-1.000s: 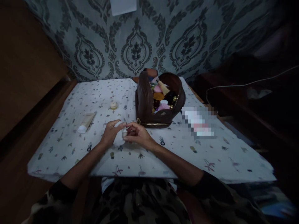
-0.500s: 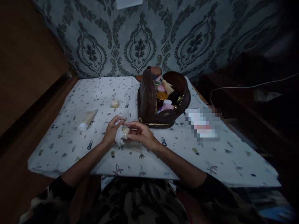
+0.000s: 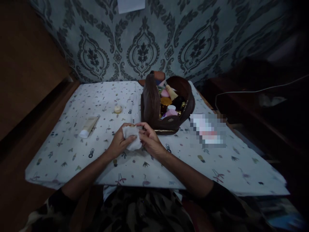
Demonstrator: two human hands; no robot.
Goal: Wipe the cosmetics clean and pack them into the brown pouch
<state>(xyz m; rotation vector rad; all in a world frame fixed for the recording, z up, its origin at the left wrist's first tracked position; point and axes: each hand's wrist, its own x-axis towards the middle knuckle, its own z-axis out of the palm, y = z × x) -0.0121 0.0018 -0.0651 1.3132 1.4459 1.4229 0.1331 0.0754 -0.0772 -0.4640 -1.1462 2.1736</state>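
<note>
A white cloth (image 3: 132, 137) is spread between my two hands above the near middle of the table. My left hand (image 3: 120, 141) grips its left side, the thumb lying over the front. At its right edge, my right hand (image 3: 152, 139) has its fingers curled against the cloth; part of a small object shows at the cloth's top edge, too hidden to name. A small round cream-coloured jar (image 3: 117, 109) stands beyond my hands. To the left lies a beige tube (image 3: 89, 126) with a white cap.
An open brown bag (image 3: 151, 106) full of cosmetic bottles and tubes stands behind my right hand. A pixelated item (image 3: 209, 130) lies at the right on the patterned tablecloth (image 3: 188, 161). A patterned wall rises behind, and a white cable (image 3: 256, 91) hangs at the right.
The cloth has turned and opened out toward me, covering most of the small pale object that showed between my hands. My left thumb now lies over the cloth. The view has shifted slightly.
</note>
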